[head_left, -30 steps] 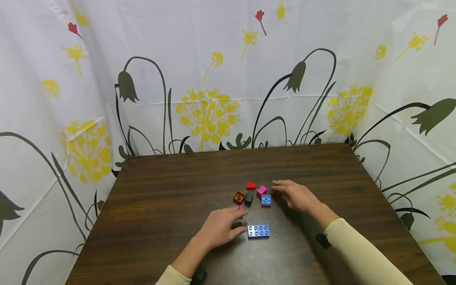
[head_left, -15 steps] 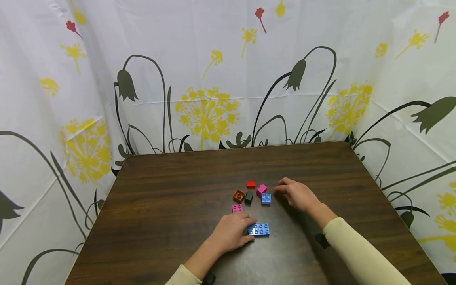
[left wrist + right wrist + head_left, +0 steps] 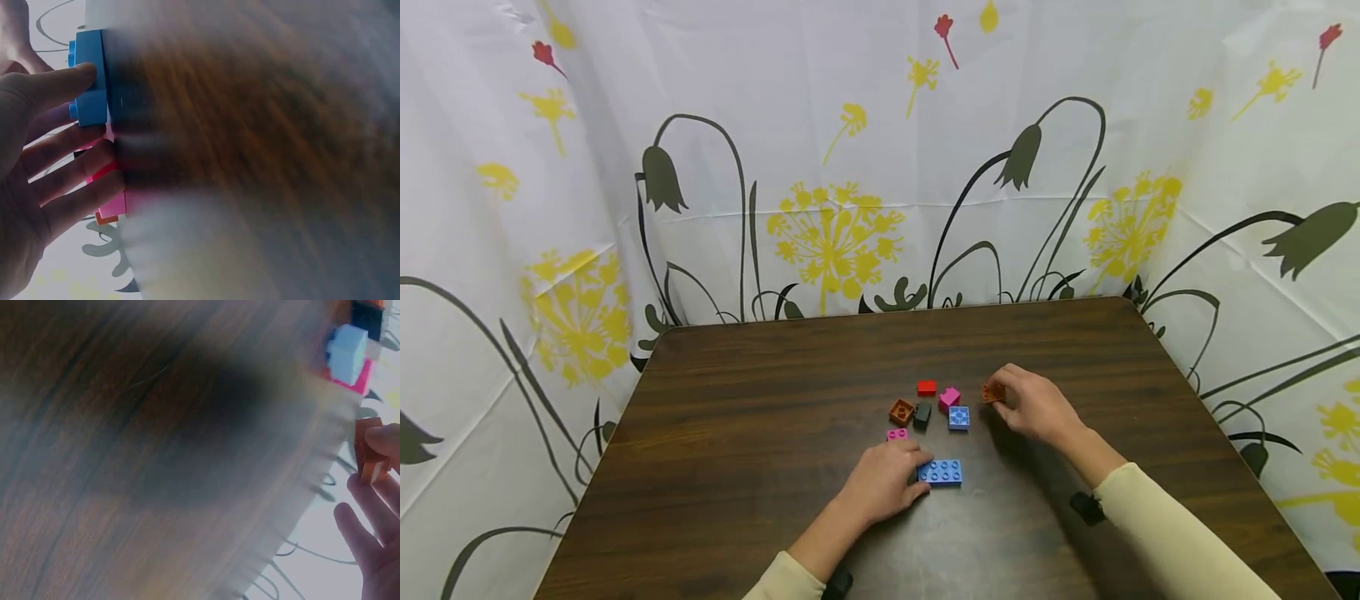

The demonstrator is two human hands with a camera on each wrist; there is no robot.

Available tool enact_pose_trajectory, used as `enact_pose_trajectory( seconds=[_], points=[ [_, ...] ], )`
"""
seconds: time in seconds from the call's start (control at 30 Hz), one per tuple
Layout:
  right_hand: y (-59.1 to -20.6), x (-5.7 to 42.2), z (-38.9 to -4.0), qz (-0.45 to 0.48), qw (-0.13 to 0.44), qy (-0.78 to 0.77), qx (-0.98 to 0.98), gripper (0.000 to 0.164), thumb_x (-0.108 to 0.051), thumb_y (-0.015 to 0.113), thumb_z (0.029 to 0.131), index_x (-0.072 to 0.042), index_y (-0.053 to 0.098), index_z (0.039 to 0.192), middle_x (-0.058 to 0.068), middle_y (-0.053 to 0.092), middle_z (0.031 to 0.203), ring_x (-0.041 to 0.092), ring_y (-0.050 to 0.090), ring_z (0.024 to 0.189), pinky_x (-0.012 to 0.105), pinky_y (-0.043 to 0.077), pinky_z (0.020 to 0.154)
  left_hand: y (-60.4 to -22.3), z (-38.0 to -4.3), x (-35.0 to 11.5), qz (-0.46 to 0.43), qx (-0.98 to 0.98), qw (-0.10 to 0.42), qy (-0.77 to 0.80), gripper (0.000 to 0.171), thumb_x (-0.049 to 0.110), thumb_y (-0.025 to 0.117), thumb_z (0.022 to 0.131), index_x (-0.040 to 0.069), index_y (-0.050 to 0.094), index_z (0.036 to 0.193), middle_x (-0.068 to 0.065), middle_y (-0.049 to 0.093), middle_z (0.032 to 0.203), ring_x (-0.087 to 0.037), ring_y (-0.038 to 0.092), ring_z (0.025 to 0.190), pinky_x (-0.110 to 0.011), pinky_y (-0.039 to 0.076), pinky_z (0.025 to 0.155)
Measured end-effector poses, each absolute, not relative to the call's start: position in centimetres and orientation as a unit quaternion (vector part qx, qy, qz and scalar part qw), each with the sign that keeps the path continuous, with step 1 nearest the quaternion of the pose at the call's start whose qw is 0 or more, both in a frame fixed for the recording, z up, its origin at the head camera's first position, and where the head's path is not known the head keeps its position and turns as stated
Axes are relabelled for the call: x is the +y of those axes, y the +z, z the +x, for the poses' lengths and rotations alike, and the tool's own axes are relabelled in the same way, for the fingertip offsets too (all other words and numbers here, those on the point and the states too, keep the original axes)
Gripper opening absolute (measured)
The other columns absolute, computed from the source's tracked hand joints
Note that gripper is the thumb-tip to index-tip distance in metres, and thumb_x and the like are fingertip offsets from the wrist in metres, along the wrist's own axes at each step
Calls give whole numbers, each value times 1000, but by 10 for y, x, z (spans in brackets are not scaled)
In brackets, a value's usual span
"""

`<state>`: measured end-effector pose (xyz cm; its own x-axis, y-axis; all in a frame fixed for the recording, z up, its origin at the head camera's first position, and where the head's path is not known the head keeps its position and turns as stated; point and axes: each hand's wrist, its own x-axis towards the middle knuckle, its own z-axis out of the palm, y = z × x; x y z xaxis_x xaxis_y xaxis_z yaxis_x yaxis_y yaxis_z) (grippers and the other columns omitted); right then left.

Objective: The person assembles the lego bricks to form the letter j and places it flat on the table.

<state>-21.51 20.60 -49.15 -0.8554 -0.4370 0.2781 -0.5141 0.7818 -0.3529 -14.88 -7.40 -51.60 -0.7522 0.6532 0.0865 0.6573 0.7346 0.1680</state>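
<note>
My left hand [image 3: 883, 479] pinches the left end of a long blue toy building brick [image 3: 942, 472], studs up, near the middle of the table. In the left wrist view the thumb lies along the side of this brick and the fingers reach behind it. A pink brick [image 3: 897, 434] sits just beyond the left knuckles. To the right, my right hand [image 3: 1037, 406] holds an orange-brown brick [image 3: 991, 393] between thumb and fingers. The right wrist view shows that brick [image 3: 370, 450] with the thumb across its face and the other fingers spread below.
Beyond the hands, a loose group on the dark wooden table [image 3: 737, 450] holds a red brick [image 3: 927, 387], a magenta brick [image 3: 949, 398], a small light blue brick [image 3: 958, 418], a black brick [image 3: 922, 415] and a brown one [image 3: 901, 412]. A flowered curtain [image 3: 827, 150] hangs behind.
My left hand has moved right onto the long blue brick, which has shifted slightly away from me. The orange-brown brick now shows in my right hand, its fingers more bent.
</note>
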Motion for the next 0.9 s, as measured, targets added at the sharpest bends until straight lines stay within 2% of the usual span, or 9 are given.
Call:
enact_pose_trajectory(
  seconds=[0.17, 0.33, 0.57, 0.7, 0.8, 0.9],
  points=[
    [-488, 203, -204, 272, 88, 254, -924, 27, -9, 82, 78, -15, 65, 97, -5, 62, 97, 21, 63, 86, 38, 53, 78, -519, -152, -73, -349, -932, 41, -93, 39, 41, 76, 85, 17, 73, 116, 3, 67, 100, -14, 64, 94, -34, 53, 77],
    [-488, 196, -189, 297, 80, 261, -915, 29, -13, 83, 78, -19, 65, 100, -9, 62, 97, 19, 63, 86, 36, 53, 77, -518, -154, -72, -346, -932, 51, -96, 37, 39, 78, 83, 16, 74, 112, 3, 67, 98, -14, 65, 91, -34, 54, 74],
    [-498, 184, -173, 326, 61, 286, -899, 38, -14, 83, 78, -17, 66, 112, -9, 63, 105, 10, 62, 93, 34, 54, 80, -518, -157, -70, -344, -932, 47, -103, 37, 38, 78, 83, 16, 74, 112, 3, 66, 97, -12, 64, 88, -33, 53, 73],
    [-504, 179, -165, 331, 28, 299, -894, 42, -15, 81, 82, -13, 67, 121, -8, 60, 110, 11, 60, 89, 30, 52, 74, -518, -158, -70, -341, -934, 40, -103, 37, 39, 78, 83, 16, 74, 112, 3, 66, 95, -12, 63, 86, -32, 53, 73],
    [-508, 176, -161, 330, 9, 300, -895, 40, -17, 79, 84, -13, 68, 122, -8, 58, 112, 14, 58, 86, 28, 50, 72, -518, -158, -69, -338, -935, 36, -103, 37, 40, 78, 84, 16, 74, 112, 4, 66, 95, -11, 63, 86, -32, 53, 73],
    [-511, 174, -158, 321, 2, 296, -900, 35, -20, 78, 85, -16, 69, 119, -9, 57, 111, 12, 57, 87, 28, 50, 76, -519, -158, -69, -335, -936, 32, -106, 38, 40, 78, 83, 16, 73, 113, 4, 66, 95, -11, 62, 85, -31, 53, 72]
  ],
)
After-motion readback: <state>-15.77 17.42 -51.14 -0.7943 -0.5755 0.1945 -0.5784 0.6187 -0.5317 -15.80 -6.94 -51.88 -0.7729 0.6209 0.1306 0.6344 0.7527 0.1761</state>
